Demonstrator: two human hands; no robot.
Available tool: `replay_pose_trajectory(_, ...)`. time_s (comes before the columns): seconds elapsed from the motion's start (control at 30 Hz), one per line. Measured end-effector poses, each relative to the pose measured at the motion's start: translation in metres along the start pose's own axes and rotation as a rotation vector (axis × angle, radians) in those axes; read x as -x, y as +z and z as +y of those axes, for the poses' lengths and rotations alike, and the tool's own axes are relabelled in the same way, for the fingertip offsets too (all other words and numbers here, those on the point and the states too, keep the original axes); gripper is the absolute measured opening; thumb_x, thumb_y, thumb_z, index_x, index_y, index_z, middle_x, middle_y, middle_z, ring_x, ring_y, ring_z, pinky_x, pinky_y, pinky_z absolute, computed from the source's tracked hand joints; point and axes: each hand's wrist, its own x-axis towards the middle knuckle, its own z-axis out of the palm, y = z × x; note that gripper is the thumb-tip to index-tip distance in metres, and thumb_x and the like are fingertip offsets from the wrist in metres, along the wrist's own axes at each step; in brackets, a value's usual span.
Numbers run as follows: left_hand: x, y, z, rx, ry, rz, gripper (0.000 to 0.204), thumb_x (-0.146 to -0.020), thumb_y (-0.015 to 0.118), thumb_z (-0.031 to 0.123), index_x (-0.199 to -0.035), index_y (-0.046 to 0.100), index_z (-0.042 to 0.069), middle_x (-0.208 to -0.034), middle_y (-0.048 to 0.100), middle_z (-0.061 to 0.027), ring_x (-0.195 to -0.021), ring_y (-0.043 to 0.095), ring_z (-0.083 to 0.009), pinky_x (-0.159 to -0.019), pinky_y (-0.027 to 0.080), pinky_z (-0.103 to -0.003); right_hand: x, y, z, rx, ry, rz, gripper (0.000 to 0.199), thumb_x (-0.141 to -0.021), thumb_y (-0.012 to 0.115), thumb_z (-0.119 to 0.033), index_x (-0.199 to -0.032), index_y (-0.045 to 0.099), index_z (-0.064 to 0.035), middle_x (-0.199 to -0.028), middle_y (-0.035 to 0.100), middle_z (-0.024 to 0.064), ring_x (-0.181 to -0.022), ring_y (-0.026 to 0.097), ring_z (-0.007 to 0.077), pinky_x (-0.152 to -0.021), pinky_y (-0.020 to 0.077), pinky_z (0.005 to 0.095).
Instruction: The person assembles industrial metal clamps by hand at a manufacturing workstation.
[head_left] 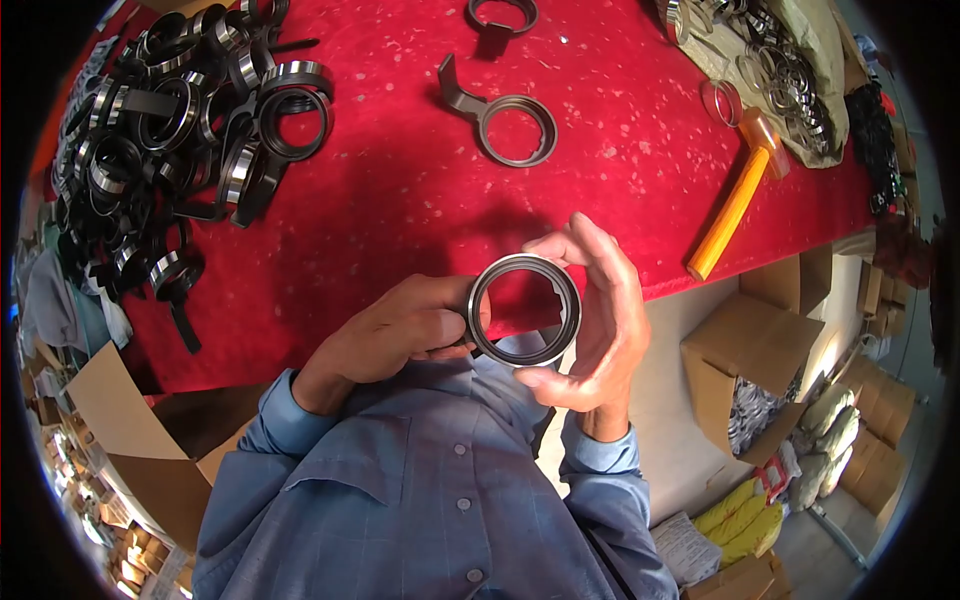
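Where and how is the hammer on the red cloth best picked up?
Probably by the middle of its yellow handle, from above on your near side: the handle is slim, straight and uncovered, its free end pointing toward the near edge, while the head lies farther off beside piled metal rings.

A table under a red cloth [620, 120] fills the space from ten o'clock round to two, its surface brightly lit in places and shadowed near the middle. Pale floor [665, 340] shows at four o'clock, with an open cardboard box [752, 340] beside it, a yellow sack [742, 520] below and stacked brown cartons [872, 450] farther out. At eight o'clock stands another open box [115, 400], with sunlit clutter [135, 550] beyond, while the grey-blue strip [925, 300] at three o'clock may be wall or floor.
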Motion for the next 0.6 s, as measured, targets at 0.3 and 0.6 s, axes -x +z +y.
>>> replay_pose_trajectory(0.3,-0.0004,0.001,0.0021,-0.021,-0.001,0.011,0.02,-0.087,0.049,0.018,-0.095,0.058,0.002,-0.075,0.053,0.0005,-0.062,0.042,-0.0057,-0.055,0.032,-0.024,0.0032,0.0,0.0002,0.014,0.023,0.012,0.11,-0.057,0.092,-0.029,-0.144,0.037,0.0111,-0.118,0.06,0.0238,-0.11,0.061,0.0318,-0.1,0.0469,0.043)
replay_pose_trajectory(0.6,-0.0011,0.0059,-0.0003,-0.081,0.062,0.057,0.034,-0.096,0.058,0.037,-0.09,0.058,0.004,-0.075,0.05,0.0035,-0.068,0.041,-0.0045,-0.059,0.033,-0.024,0.0066,0.0022,0.0014,-0.071,0.062,0.025,0.114,-0.055,0.094,-0.028,-0.146,0.035,0.0079,-0.12,0.059,0.023,-0.113,0.06,0.0315,-0.102,0.0457,0.0439)
